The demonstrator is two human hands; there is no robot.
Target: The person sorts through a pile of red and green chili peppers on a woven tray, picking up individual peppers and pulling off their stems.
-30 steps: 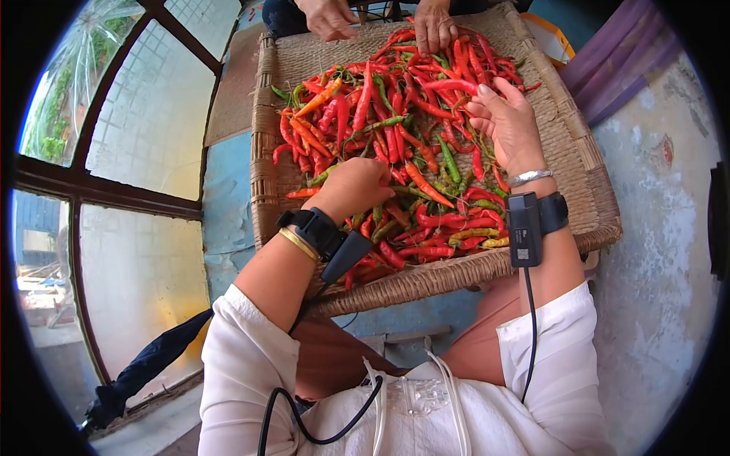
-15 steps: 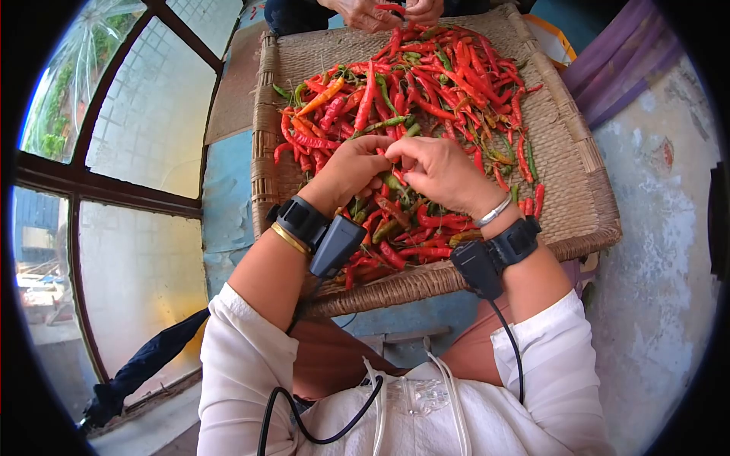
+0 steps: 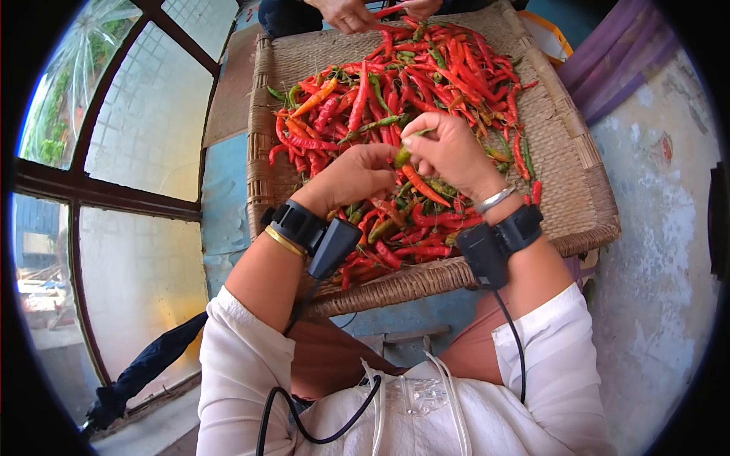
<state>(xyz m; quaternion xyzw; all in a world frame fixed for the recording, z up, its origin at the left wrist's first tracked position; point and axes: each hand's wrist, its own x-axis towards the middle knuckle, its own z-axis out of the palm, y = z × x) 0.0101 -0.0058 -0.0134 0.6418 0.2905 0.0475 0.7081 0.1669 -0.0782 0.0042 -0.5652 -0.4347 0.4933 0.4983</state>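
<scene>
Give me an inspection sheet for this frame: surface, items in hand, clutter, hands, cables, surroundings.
Surface: woven tray, its rim near the person's lap.
Items in hand: pile of chillies, mostly red, some green; one green chilli held between both hands.
Clutter: nothing seen.
Hands: left hand and right hand meet over the pile, pinching that chilli; another person's hands at the far edge.
Cables: black cables run from wrist devices.
Surroundings: window left, folded umbrella below it.
</scene>
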